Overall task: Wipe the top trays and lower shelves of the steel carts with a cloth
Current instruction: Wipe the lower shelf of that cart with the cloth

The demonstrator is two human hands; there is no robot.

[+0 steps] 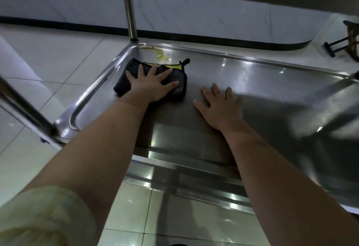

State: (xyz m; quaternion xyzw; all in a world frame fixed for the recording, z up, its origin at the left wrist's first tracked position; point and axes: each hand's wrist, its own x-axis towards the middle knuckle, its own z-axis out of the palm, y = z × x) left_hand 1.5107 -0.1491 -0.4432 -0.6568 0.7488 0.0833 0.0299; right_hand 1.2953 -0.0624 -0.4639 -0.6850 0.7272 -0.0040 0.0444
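Lower shelf (252, 82) wipe in hand. Left hand (153, 84) at 10 o'clock of shelf, fingers spread flat, pressing folded dark cloth (134, 77) with yellow trim. Yellow smear (162, 57) just beyond cloth at 12 o'clock, possibly spilled liquid. Next move calls for forward push through smear into corner. Right hand (221, 106) mid-shelf, palm down, fingers splayed, holding nothing. No readable label or writing.

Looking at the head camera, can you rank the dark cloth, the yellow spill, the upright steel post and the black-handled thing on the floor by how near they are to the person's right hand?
From the right hand, flat on the lower shelf:
1. Dark cloth, just to its left, under the left hand.
2. Yellow spill, beyond the cloth near the far-left corner.
3. Upright steel post, at that far-left corner.
4. Black-handled thing, far right on the floor.
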